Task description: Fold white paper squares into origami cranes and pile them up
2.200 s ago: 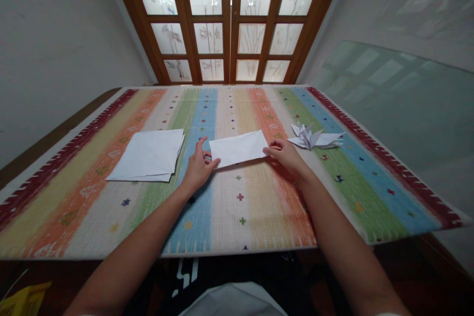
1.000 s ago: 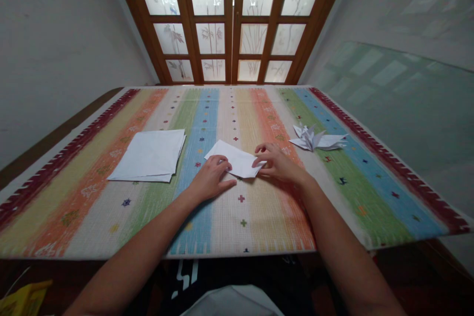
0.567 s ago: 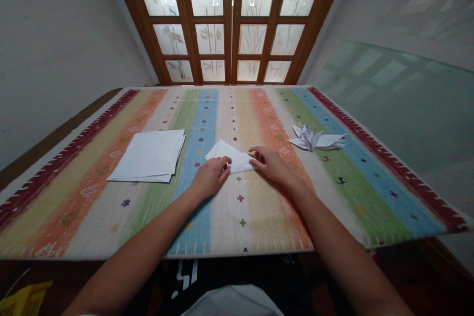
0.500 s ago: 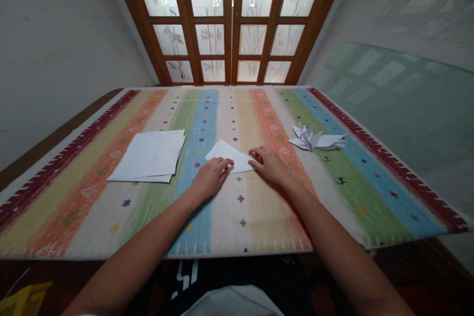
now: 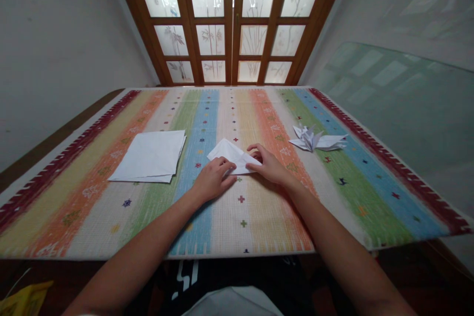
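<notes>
A white sheet of folded paper [image 5: 230,150] lies at the middle of the table, its peak pointing away from me. My left hand [image 5: 216,177] rests on its near left part, fingers bent and pressing the paper against the cloth. At the right corner, my right hand [image 5: 267,165] grips the paper between thumb and fingers. Part of the paper's near edge is hidden beneath the left fingers. To the left lies a stack of white square sheets [image 5: 148,155]. Several folded paper figures [image 5: 314,139], white with pointed tips, sit in a cluster to the right.
A striped, colourful tablecloth [image 5: 240,227] covers the table, whose near edge runs just in front of my body. Behind the table stands a wooden door with glass panes [image 5: 231,34]. A glass panel [image 5: 400,108] leans along the right wall. Something yellow [image 5: 27,298] is at the lower left.
My right hand has closed its thumb and fingers on the paper's right corner. The paper has shifted slightly right, and my left thumb has come down along its near edge.
</notes>
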The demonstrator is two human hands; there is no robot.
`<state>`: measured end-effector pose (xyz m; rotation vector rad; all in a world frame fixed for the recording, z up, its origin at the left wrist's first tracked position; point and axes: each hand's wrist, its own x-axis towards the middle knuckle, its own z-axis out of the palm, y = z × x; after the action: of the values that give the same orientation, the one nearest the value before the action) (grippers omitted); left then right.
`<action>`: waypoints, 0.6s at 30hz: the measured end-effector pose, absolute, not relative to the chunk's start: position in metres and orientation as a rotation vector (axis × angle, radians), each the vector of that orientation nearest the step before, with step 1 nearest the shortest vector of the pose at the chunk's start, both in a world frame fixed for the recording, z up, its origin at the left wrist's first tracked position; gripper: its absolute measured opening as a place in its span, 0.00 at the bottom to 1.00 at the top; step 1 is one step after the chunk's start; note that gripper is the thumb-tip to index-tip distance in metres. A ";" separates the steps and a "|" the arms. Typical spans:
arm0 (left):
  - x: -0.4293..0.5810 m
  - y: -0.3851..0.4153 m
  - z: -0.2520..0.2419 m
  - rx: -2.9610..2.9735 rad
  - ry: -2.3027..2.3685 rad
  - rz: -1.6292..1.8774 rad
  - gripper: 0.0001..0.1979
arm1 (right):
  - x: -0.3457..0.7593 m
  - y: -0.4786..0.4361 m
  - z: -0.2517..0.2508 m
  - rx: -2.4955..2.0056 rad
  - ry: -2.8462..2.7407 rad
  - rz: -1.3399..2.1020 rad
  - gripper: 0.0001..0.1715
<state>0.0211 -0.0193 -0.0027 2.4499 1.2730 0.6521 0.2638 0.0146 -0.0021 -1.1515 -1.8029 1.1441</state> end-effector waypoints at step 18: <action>0.010 -0.009 0.003 1.244 0.988 1.147 0.27 | 0.274 0.017 0.008 -0.875 -1.776 1.050 0.20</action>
<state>0.0102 -0.0086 0.0032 1.2436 0.9877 1.1468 0.2743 0.0165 0.0084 -0.8753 -1.7757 1.0499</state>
